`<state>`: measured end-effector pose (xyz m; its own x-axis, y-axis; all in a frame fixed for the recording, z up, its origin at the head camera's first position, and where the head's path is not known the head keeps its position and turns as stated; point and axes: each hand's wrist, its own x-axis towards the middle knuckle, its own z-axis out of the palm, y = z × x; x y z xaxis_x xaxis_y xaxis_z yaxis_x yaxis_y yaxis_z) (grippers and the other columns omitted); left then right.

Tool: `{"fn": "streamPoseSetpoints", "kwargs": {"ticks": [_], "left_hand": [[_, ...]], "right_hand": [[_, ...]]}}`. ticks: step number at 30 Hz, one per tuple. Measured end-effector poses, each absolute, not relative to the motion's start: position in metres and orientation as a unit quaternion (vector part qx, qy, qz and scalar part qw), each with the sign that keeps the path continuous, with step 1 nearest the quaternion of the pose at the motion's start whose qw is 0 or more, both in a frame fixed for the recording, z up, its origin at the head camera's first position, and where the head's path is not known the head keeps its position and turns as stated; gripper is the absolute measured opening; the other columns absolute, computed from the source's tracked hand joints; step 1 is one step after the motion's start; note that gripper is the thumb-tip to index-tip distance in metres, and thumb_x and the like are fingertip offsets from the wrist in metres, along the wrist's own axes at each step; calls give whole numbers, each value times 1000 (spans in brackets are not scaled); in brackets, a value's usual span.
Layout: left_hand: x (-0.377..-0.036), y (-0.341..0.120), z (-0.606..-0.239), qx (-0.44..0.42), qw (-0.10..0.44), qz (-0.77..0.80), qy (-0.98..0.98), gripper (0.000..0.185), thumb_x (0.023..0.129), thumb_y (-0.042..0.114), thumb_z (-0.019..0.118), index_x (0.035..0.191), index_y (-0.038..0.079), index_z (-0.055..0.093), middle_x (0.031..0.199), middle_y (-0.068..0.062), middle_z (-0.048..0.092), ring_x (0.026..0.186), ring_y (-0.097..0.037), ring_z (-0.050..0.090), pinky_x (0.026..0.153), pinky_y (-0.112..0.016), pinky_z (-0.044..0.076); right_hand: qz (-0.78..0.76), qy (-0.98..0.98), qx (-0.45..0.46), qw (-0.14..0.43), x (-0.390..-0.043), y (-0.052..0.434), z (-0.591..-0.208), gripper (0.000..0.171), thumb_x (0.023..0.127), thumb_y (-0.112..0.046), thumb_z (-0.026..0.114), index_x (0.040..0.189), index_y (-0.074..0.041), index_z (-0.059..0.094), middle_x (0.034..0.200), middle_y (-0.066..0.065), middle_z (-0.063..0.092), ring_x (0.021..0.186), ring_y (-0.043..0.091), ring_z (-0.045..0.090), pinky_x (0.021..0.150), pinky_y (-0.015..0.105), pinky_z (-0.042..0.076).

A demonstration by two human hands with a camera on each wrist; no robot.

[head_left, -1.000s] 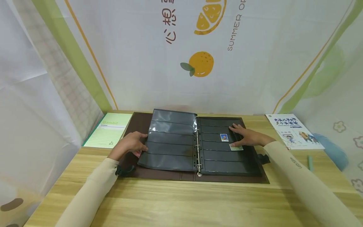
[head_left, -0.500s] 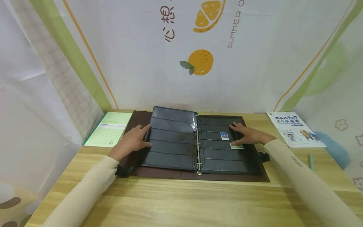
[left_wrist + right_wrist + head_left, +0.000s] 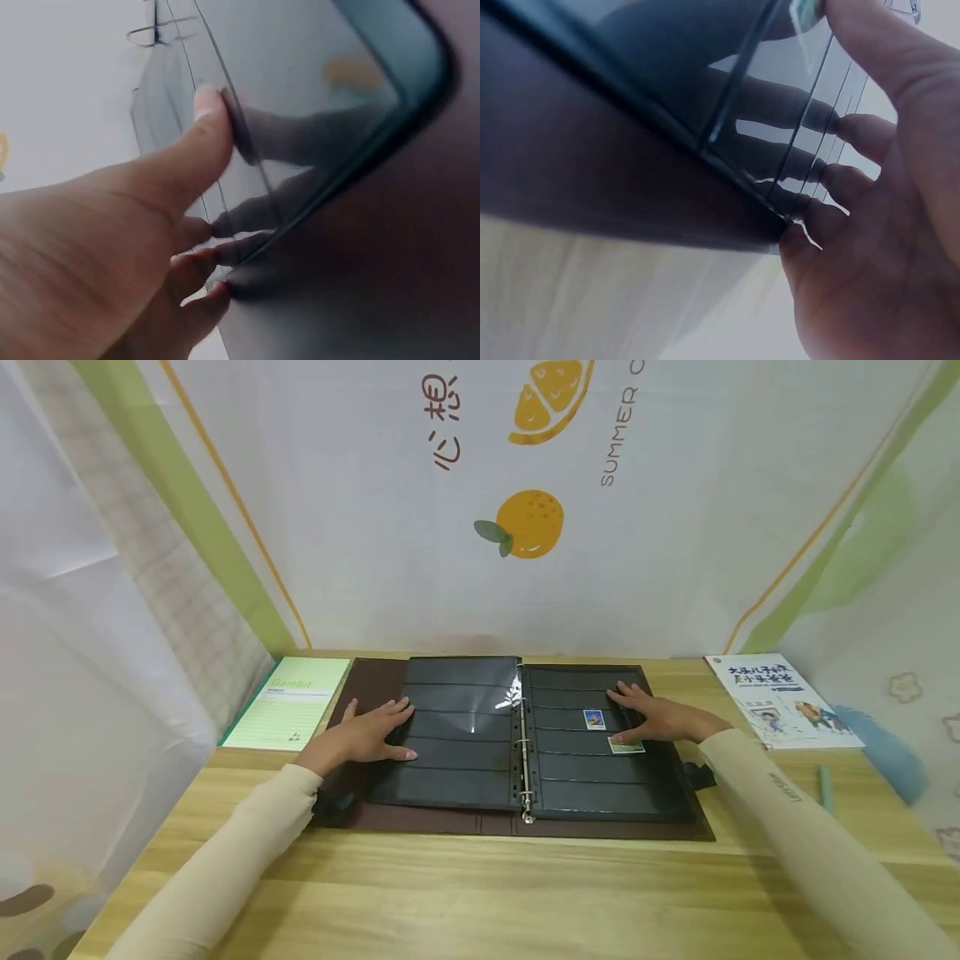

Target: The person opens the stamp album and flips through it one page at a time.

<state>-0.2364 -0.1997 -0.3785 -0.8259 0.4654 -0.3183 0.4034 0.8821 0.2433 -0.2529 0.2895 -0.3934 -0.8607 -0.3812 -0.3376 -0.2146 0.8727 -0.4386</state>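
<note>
Open brown ring binder album (image 3: 360, 689) with black pocket pages lies flat at the back middle of the light wooden bench (image 3: 480, 893), spine rings (image 3: 525, 752) centred. Left hand (image 3: 367, 737) rests flat on the left black pocket page (image 3: 457, 735), fingers straight and spread, thumb (image 3: 202, 135) pressing the glossy sheet near its outer edge. Right hand (image 3: 660, 718) lies flat on the right black pocket page (image 3: 592, 777), fingers straight, holding nothing; thumb tip touches the small green stamp (image 3: 626, 746). Small blue stamp (image 3: 594, 719) sits one strip higher, just beside the fingertips, apart from them

Edges: album back edge runs close to the white printed backdrop (image 3: 480, 527). Front half of the bench is bare wood. Green lined notepad (image 3: 288, 702) touches or nearly touches the album's left edge at the back left corner. White illustrated booklet (image 3: 780, 702) sits at the back right, apart from the album; pale green pen (image 3: 823, 787) near the right edge

Hard to read: both wrist views are blurred and dark. Black strap tabs (image 3: 333, 802) partly hidden by the sleeves. Stamp motifs too small to tell
</note>
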Motion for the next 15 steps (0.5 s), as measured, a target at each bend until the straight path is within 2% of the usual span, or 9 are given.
{"fn": "streamPoseSetpoints", "kwargs": {"ticks": [4,15], "left_hand": [[-233,-202,-380,213,200,61,954,91,94,55,63,162,8,23,170,-15,16,156,-40,16,115,-78,-4],[-226,-202,-379,209,175,66,960,90,92,52,67,160,6,29,168,-18,21,153,-47,19,113,-81,3]], "right_hand": [[-204,942,-159,215,-251,292,-393,107,86,-55,74,162,-6,18,168,25,-2,154,51,-4,116,75,13],[-214,938,-172,210,-252,295,-390,105,87,-50,75,162,-4,17,168,25,-2,154,51,-4,117,73,14]]}}
